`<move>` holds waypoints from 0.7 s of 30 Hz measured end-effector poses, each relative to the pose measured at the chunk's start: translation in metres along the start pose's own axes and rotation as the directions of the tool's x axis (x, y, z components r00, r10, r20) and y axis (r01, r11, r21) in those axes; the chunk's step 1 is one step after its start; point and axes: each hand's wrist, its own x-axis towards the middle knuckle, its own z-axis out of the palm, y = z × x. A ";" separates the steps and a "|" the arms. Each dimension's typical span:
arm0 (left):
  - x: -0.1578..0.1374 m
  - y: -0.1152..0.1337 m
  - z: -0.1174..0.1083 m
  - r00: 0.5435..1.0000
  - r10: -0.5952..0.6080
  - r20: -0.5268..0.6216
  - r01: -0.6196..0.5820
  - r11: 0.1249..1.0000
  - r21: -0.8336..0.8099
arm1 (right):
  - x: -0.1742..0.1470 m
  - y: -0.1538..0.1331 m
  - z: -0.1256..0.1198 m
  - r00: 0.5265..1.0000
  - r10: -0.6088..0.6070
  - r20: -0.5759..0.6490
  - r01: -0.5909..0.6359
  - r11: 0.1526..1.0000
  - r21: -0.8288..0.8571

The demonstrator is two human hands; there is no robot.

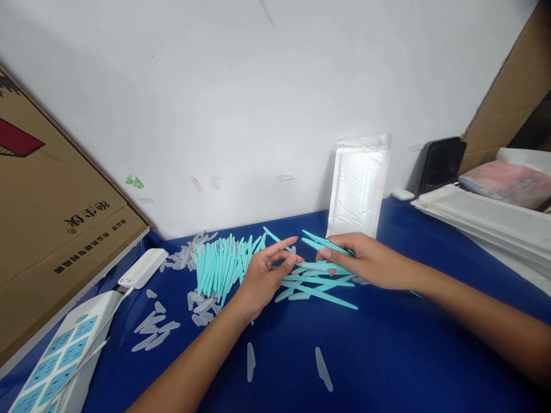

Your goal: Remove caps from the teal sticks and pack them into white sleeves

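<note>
My left hand (264, 278) is pinched, thumb against fingers, round a small translucent blade cap (293, 250). Opposite it, my right hand (357, 258) grips a few slim teal eyebrow razors (316, 241), their tips pointing left towards my left hand. Below both hands lies a loose crossed pile of teal razors (321, 289), some with translucent caps on one end. To the left of my left hand, a dense row of teal razors (221, 267) rests side by side. Two single caps, one left (250, 362) and one right (323, 370), lie nearer me on the blue tabletop.
Loose caps (155, 330) are scattered at the left, with another heap (187, 252) behind. A power strip (64, 355) and a white adapter (143, 268) sit by a cardboard box (55, 218). A silvery bubble mailer (359, 186) leans on the wall; white packages (486, 223) are stacked right.
</note>
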 end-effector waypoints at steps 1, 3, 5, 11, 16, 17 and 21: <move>0.000 0.000 0.000 1.000 -0.003 -0.003 0.003 1.000 -0.003 | 0.000 -0.001 0.000 1.000 0.006 0.005 -0.006 1.000 -0.005; 0.001 0.000 0.000 1.000 0.000 -0.029 -0.001 1.000 -0.031 | -0.001 -0.003 0.000 1.000 0.019 0.023 -0.019 1.000 0.016; 0.001 0.001 0.000 0.998 0.013 -0.061 -0.017 0.998 -0.067 | -0.002 -0.006 0.001 0.998 0.022 0.052 -0.025 0.998 0.051; 0.001 -0.002 0.004 0.990 0.042 -0.133 -0.047 0.998 -0.039 | -0.005 -0.007 0.003 0.996 0.050 0.071 -0.057 0.994 0.096; 0.001 -0.005 0.005 0.976 0.084 -0.199 -0.083 0.996 0.012 | -0.005 -0.005 0.004 0.996 0.023 0.092 -0.030 0.997 0.076; 0.001 -0.005 0.004 0.975 0.083 -0.204 -0.083 0.997 0.008 | -0.005 -0.005 0.004 0.995 0.017 0.102 -0.025 0.997 0.073; 0.001 -0.008 0.004 0.982 0.079 -0.172 -0.082 0.997 -0.010 | -0.005 -0.004 0.005 0.994 0.014 0.107 -0.024 0.995 0.092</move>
